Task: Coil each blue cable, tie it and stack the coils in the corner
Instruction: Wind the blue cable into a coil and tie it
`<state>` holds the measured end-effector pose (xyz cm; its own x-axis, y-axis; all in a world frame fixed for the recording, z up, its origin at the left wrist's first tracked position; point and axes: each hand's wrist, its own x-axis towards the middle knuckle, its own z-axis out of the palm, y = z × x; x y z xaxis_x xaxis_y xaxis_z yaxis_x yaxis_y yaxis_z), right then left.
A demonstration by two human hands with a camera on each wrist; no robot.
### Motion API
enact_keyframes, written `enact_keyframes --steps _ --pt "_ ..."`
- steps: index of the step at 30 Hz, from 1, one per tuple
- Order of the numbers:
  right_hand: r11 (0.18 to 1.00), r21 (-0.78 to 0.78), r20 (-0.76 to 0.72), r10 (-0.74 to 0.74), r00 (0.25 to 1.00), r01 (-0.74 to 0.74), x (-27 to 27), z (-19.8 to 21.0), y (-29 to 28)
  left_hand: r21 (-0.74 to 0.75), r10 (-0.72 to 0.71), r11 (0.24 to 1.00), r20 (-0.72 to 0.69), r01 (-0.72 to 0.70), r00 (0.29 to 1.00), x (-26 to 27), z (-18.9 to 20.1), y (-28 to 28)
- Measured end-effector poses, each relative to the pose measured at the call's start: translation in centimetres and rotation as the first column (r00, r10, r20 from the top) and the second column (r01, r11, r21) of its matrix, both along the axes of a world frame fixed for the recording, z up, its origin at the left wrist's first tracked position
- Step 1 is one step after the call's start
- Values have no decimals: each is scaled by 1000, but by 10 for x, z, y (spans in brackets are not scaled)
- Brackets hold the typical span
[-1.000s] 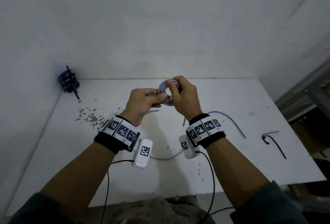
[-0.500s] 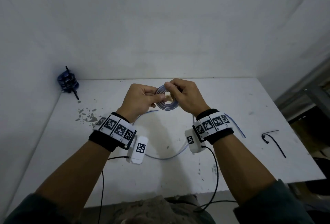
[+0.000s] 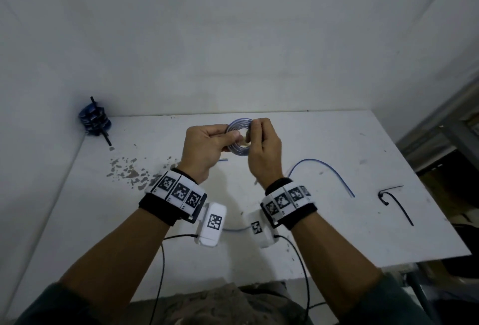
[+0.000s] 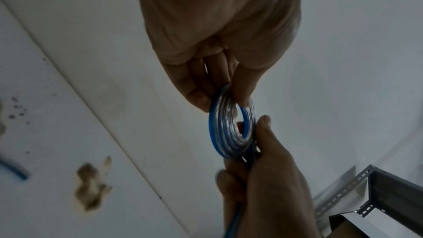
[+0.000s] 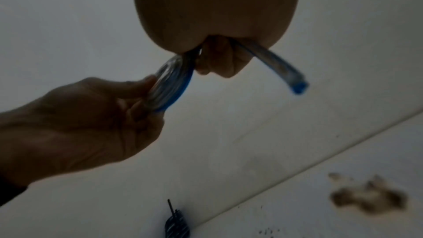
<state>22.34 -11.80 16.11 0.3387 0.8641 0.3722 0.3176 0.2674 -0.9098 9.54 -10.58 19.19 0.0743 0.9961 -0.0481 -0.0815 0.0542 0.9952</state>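
Note:
Both hands hold a small blue cable coil [image 3: 238, 135] in the air above the white table [image 3: 337, 234]. My left hand [image 3: 228, 138] pinches its left side between thumb and fingers [image 4: 240, 95]. On the coil's right side my right hand [image 3: 255, 130] grips it, with a short cable end [image 5: 274, 68] sticking out of the fist. The coil [image 4: 231, 128] has several turns. Its loose tail [image 3: 324, 169] trails across the table to the right. Tied blue coils [image 3: 94, 120] are stacked in the far left corner.
A black cable tie [image 3: 396, 203] lies on the table at the right. Brown stains [image 3: 129, 172] mark the left side. Walls close off the back and left. A grey metal shelf frame [image 3: 440, 130] stands off the table's right edge.
The coil dipped slightly and came back up between my hands. My right hand's fingers have shifted up to the coil's right edge. The loose tail has barely moved.

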Motion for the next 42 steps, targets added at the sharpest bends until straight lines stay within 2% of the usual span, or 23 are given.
enact_keyframes --steps 2,5,6,7,9,12,15,17,19,21,23,26,29,31,33,37,42 --pt "997 -27 -175 -81 981 78 -12 -1 0 -19 17 1000 67 -16 998 8 -3 -1" --pt "993 -115 -504 -85 859 31 -24 3 1 -66 40 997 193 -28 980 9 -5 -2" --pt "991 -137 -564 -81 822 4 -27 2 2 -82 27 997 217 -10 976 7 -5 -1" --pt "989 -151 -571 -88 816 1 -27 -1 3 -100 -2 995 222 25 975 6 -7 0" --pt "988 -151 -446 -91 890 25 -21 -9 5 -147 -92 982 167 117 982 0 -11 1" --pt "988 -136 -170 45 984 -68 -3 -10 5 -173 -262 954 -69 247 963 -17 -9 7" --pt "952 -165 89 276 957 -259 13 5 6 -161 -375 924 -196 348 906 -31 4 12" --pt "918 -219 176 371 912 -331 17 13 9 -131 -383 923 -250 361 889 -34 10 15" --pt "916 -209 157 379 912 -344 19 17 11 -85 -337 941 -273 326 901 -31 12 15" --pt "945 -129 38 308 951 -301 14 18 6 -51 -263 965 -208 258 942 -24 9 12" --pt "983 -67 -120 160 980 -168 3 13 0 -54 -187 982 -106 182 977 -16 5 8" --pt "999 -51 -307 0 952 -16 -11 1 -5 -97 -103 990 11 103 995 -5 -3 4" --pt "998 -68 -391 -20 920 -7 -19 -3 -9 -94 -57 993 88 65 995 2 -4 3" --pt "995 -66 -440 43 897 -80 -26 -3 -16 -102 -45 993 168 63 985 3 0 6" --pt "988 -80 -393 88 915 -129 -27 -8 -20 -93 -101 989 177 119 979 5 2 9" --pt "979 -162 -175 92 980 -121 -12 -16 -18 -114 -177 975 129 192 976 7 -9 11" --pt "965 -252 -170 32 985 -75 6 -24 -19 -160 -214 963 25 215 976 20 -28 9"
